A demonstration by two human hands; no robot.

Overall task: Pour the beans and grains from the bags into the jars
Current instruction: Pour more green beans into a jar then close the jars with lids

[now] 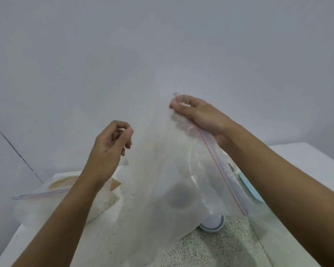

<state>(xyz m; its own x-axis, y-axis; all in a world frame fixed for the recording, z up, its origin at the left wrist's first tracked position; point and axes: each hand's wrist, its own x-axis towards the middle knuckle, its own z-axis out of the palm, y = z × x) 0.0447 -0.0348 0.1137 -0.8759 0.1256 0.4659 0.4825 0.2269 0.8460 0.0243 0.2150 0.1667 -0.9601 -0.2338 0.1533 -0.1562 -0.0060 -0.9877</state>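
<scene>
Holding a clear zip bag (181, 170) up over the desk (108, 228), looks pretty much emptied.
Right grip (199, 116) pinches the red zip edge; left grip (110, 143) is curled beside the plastic, can't tell if it's holding. Next, probably: drop it and grab the other bag (37, 207) on the left.

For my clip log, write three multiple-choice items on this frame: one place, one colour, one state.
1. Where is the second bag? A on the table, left of the held bag; B inside a jar; C on the floor.
2. The held bag's zip strip is: A green; B red; C black.
3. The right hand: A lies open; B pinches the held bag; C rests on the table.
Key: A, it lies on the tabletop at left; B, a red line runs along the seal; B, its fingers close on the bag's top corner.
</scene>
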